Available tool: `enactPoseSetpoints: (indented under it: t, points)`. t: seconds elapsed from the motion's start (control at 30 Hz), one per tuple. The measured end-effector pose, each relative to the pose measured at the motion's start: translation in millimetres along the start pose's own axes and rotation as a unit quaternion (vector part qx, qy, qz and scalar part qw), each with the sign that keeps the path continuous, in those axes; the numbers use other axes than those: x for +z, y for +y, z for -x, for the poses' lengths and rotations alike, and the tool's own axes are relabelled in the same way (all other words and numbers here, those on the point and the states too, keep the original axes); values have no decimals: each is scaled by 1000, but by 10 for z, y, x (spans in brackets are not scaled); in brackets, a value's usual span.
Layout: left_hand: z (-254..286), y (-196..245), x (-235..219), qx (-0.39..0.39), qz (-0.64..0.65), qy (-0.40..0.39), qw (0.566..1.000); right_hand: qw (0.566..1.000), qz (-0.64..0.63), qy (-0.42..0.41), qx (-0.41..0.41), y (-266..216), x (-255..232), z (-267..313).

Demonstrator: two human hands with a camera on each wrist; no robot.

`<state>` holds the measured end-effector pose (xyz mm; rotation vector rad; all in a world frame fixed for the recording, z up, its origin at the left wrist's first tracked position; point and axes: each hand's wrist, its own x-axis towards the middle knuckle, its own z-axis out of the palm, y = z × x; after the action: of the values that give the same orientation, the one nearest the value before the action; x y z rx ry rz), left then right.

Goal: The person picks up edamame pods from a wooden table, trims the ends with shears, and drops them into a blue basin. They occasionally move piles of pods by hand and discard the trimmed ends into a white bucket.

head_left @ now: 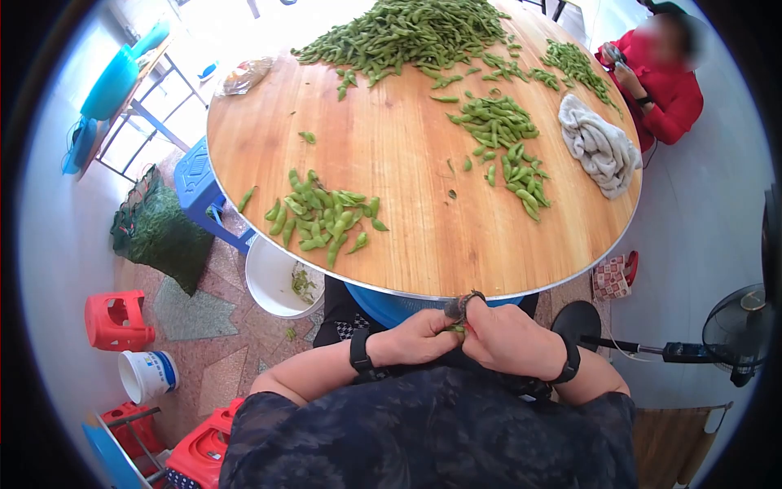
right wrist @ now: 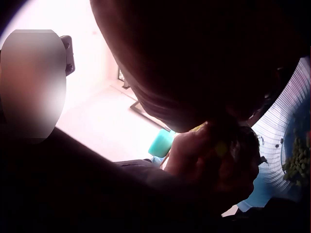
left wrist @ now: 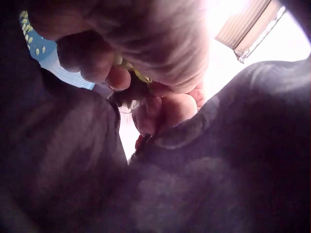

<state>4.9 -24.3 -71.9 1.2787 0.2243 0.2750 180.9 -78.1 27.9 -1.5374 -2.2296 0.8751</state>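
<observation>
Pinching a green pod point(head_left: 456, 328) together, the left hand point(head_left: 413, 337) and right hand point(head_left: 515, 338) meet at lower centre, before the wooden table point(head_left: 423, 212).

There's room up the tbl point(head_left: 407, 216) btwn the L pod pile point(head_left: 320, 217) and nearest R pod cluster point(head_left: 526, 181), but big pod heap point(head_left: 411, 34) blocks the far end, w/ cloth point(head_left: 599, 148) obstructing by R edge!

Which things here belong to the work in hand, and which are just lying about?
Part of the work:
- left hand and right hand, at a green pod
- pod heap
- blue basket, with loose beans
- probably the white bucket, holding green scraps

Apparently just lying about:
- cloth
- fan
- red stool
- plastic bag
</observation>
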Motion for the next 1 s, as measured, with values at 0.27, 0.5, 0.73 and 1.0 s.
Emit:
enactPoseSetpoints:
  t: [0.27,0.5,0.73,1.0]
  points:
    - [119,104,-121,-23,-103,-28,994,996,-73,-26,45,-56,50,-72]
    - [162,68,-86,20,-67,61,996,998,40,-46,0,-247,48,-154]
    - [219,53,-131,-128,39,77,988,999,26,-45,0,-230,-4,-180]
    - [203,29,-304,-214,166,68,960,998,-26,22,60,-92,-438,-168]
